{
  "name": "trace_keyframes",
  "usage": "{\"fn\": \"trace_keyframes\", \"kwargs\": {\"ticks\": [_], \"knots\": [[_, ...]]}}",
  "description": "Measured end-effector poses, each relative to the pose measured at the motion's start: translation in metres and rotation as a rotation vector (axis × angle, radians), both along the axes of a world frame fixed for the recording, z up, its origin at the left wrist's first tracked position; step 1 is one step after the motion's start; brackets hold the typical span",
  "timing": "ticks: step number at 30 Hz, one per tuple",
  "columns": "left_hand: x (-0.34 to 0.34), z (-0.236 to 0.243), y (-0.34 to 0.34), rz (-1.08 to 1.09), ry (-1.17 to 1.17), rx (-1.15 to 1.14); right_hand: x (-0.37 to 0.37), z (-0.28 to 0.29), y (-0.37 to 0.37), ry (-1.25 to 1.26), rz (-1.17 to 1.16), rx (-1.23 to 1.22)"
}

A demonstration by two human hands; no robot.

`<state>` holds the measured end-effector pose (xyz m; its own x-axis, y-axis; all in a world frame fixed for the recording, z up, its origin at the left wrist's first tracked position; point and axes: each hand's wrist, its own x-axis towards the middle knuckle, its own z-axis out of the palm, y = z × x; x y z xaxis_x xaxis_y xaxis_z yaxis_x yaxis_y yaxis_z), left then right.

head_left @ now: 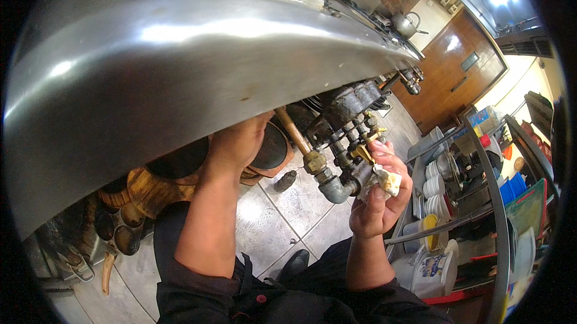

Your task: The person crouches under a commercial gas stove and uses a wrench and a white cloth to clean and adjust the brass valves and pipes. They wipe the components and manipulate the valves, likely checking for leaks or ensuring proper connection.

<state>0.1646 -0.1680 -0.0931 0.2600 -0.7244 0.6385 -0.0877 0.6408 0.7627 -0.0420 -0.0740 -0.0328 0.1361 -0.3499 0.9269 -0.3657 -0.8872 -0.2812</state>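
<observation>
My left hand (243, 138) reaches up under the curved stainless steel front (198, 72) of the stove, beside a copper-coloured pipe (292, 130). Its fingers are hidden behind the metal. At the dark gas fittings (345, 153), my right hand (384, 198) is closed around a crumpled white wad with yellowish stains (389, 182); whether it is cloth or paper I cannot tell. The wad is close to a brass valve handle (362, 154), near the fingertips. Below the pipe, a brass nut (314, 162) leads into a grey elbow fitting (338, 191).
Sizzling plates on wooden boards (159, 195) sit beneath the stove at left. A small dark cylindrical piece (285, 181) stands on the tiled floor (267, 216). A metal rack (496, 222) with cups and tubs is close on the right. A kettle (406, 24) stands at the far end.
</observation>
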Motion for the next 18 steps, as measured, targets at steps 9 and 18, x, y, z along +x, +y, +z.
{"fn": "trace_keyframes", "kwargs": {"ticks": [9, 18], "knots": [[-0.034, -0.015, -0.008, -0.547, 0.849, 0.369, -0.036, 0.003, 0.002, -0.100, -0.062, -0.040], [-0.137, -0.047, 0.032, -0.841, 0.933, 0.571, -0.107, -0.089, -0.015, -0.683, 0.043, 0.933]]}}
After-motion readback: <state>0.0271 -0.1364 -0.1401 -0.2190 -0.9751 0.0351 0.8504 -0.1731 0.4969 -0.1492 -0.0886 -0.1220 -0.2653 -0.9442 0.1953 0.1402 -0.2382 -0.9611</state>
